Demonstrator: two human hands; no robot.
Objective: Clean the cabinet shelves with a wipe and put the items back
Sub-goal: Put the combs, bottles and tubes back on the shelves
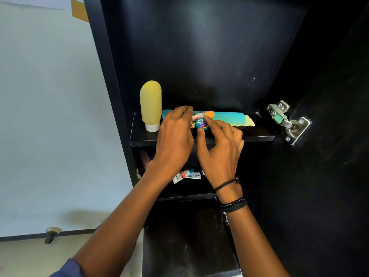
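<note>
At mid-frame on the upper shelf (257,137), the right hand (219,148) pinches the balm tin (202,123) between thumb and forefinger, while the left hand (175,134) curls round the orange-capped tube (203,115). The tin looks light, rigid and slick, so it is best held by its rim.

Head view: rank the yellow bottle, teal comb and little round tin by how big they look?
Tied: teal comb and yellow bottle, too close to rank; the comb is partly hidden.
Smallest: round tin.

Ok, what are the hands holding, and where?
Right hand pinches the small round tin by its rim. Left hand is over the orange-capped tube; grip unclear.
</note>
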